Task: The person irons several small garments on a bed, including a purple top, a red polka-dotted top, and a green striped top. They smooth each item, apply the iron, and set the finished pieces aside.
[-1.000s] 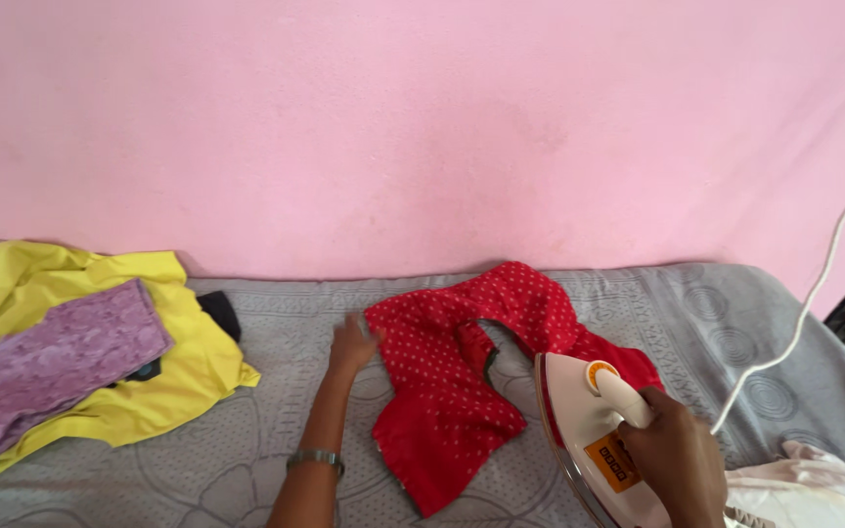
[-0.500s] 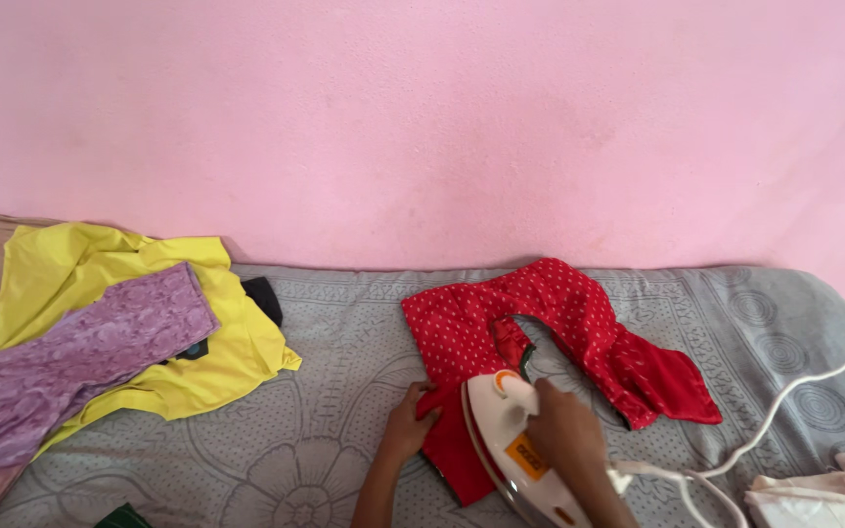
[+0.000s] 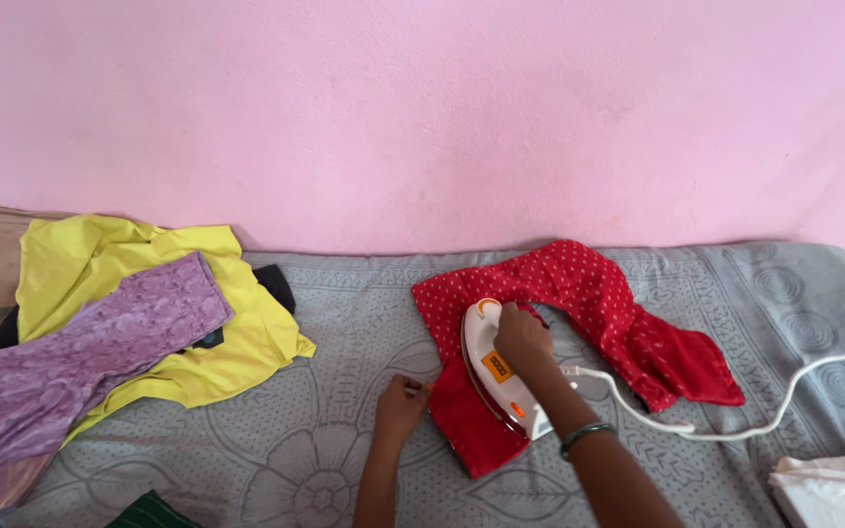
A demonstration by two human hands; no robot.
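Right hand [image 3: 520, 337] grips white electric iron [image 3: 497, 376] flat on red white-dotted cotton blouse [image 3: 579, 313], left hand [image 3: 400, 403] pinching its edge taut against grey patterned bedsheet [image 3: 344, 323].

Orange rect. label [image 3: 496, 367] w/ dark print, on white iron [image 3: 494, 376] top, beside right hand [image 3: 522, 337]

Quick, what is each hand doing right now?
Left hand: fingers pinched on the edge of the red dotted garment.
Right hand: closed around the handle of the white iron, which sits on the garment.
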